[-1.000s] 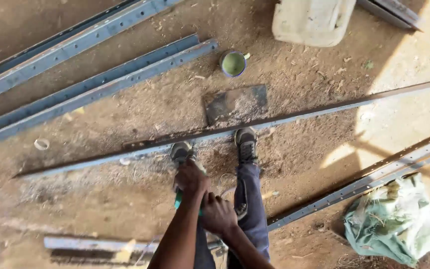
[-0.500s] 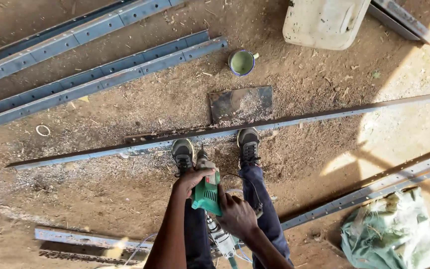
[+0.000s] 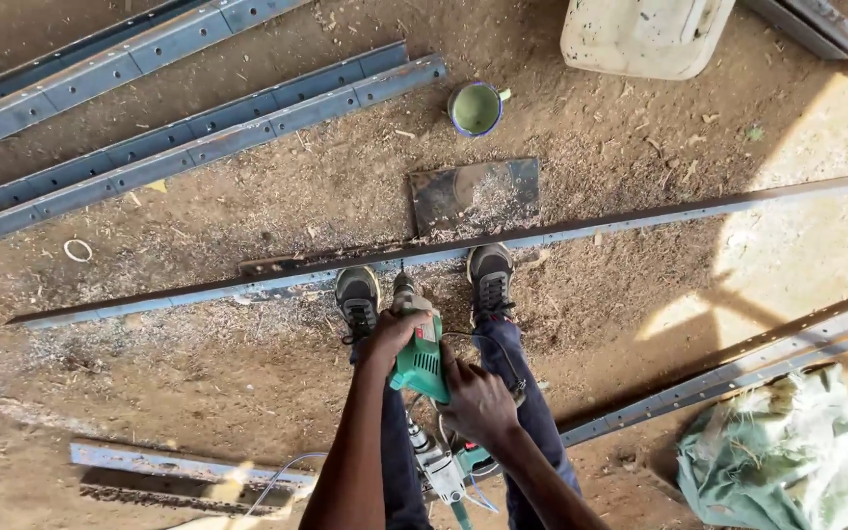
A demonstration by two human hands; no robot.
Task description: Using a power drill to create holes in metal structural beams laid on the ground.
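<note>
Here both hands' fingers grasp the green drill against the long steel angle's edge.

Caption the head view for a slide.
Both hands, left hand and right hand, grip a green power drill above a long perforated metal angle bar.

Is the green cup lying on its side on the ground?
No, the green cup stands upright on the dirt ground, with its open mouth facing up toward the camera.

Drill between shoes, behind long angle bar; cup beyond bar; sack right.
</note>
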